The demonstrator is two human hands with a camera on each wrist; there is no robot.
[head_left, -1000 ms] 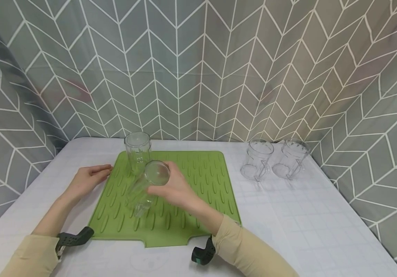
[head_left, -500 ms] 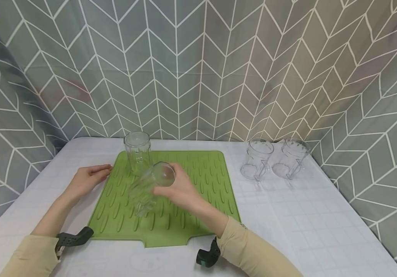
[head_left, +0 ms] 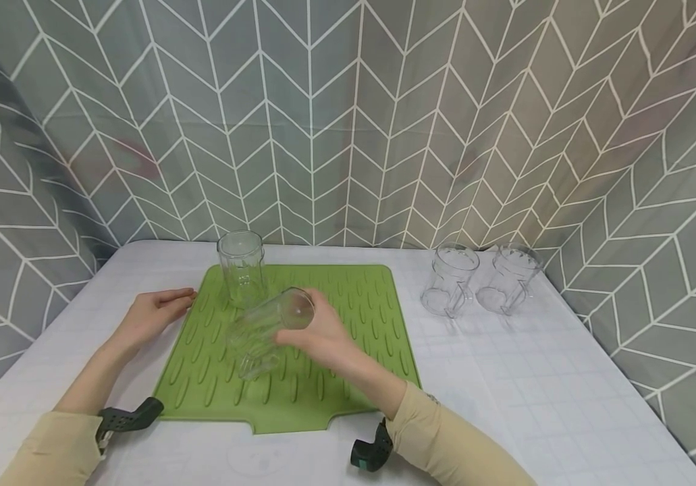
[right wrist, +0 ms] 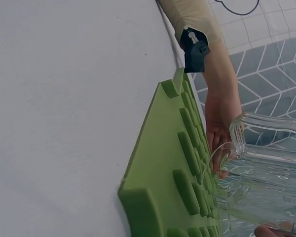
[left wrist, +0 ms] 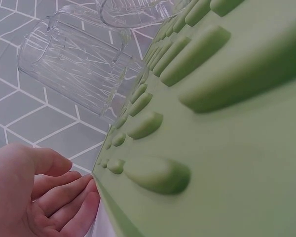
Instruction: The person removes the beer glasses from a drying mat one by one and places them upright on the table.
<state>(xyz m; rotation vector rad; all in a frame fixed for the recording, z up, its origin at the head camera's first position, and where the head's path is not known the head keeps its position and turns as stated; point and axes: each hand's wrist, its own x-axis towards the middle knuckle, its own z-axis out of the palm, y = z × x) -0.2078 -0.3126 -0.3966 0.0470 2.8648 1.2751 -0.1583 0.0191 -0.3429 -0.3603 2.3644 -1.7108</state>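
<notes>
Tilted on its side over the green ridged mat (head_left: 348, 378) is a clear glass mug (head_left: 265, 324). My right hand (head_left: 320, 334) grips it around its right end, and its handle points toward the mat's front. In the right wrist view, the mug's handle (right wrist: 271, 121) shows large; whether its low end touches the mat, I cannot tell. A second glass mug (head_left: 241, 270) stands on the mat's back left. My left hand (head_left: 152, 317) rests on the table, loosely bent fingertips touching the mat's left edge; the left wrist view shows the fingers (left wrist: 64, 197) holding nothing.
Two more glass mugs, one nearer (head_left: 451, 280) and one farther right (head_left: 508, 278), stand at the table's back right. A grey patterned curtain (head_left: 335, 121) hangs behind and beside the white table (head_left: 505, 405).
My right hand has moved slightly right and toward the front, tipping the mug further onto its side. The left hand and the other mugs have stayed put.
</notes>
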